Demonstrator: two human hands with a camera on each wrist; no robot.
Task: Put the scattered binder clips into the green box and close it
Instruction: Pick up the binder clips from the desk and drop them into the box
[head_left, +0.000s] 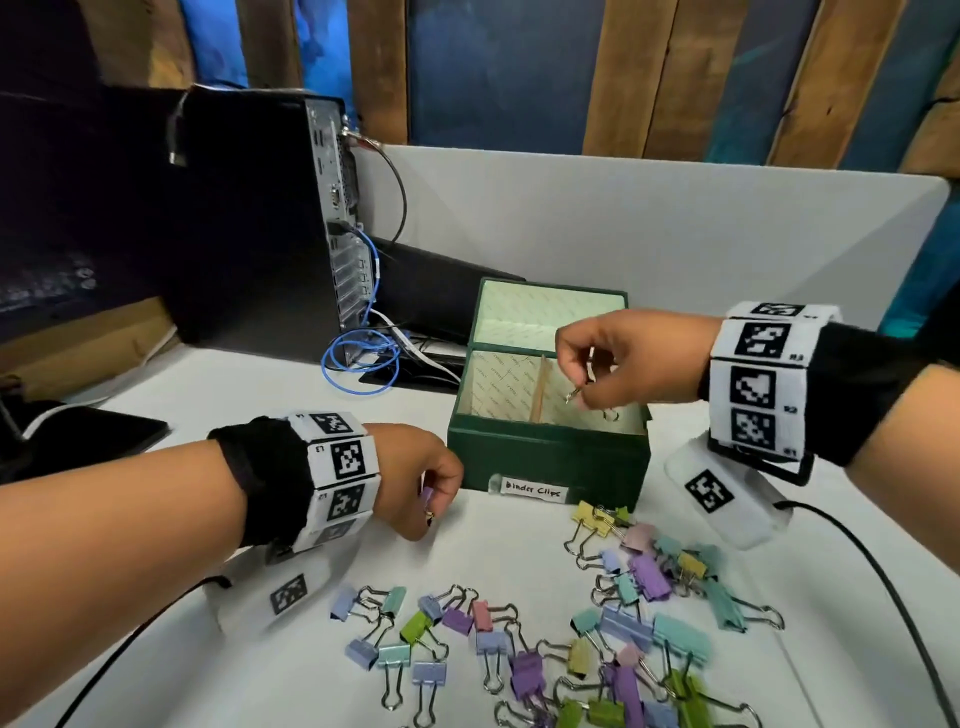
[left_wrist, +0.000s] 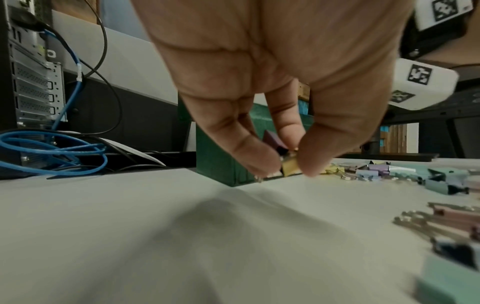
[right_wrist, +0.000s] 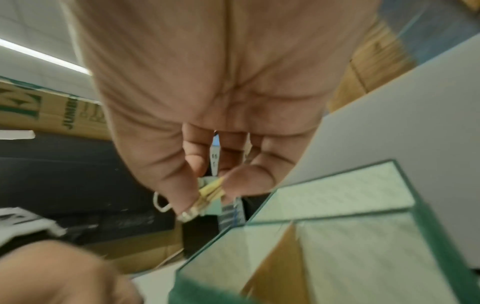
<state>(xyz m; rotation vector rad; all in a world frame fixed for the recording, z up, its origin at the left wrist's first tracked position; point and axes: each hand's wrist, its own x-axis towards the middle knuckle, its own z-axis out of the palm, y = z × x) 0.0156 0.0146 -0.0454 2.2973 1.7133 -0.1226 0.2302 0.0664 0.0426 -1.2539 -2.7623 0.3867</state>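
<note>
The right hand is above the open green box, its fingers pinching a clip. The left hand is low over the desk, left of the box, fingers pinching a purple clip. The scattered binder clips lie on the desk before the box

green box mouth open, divider inside
</note>
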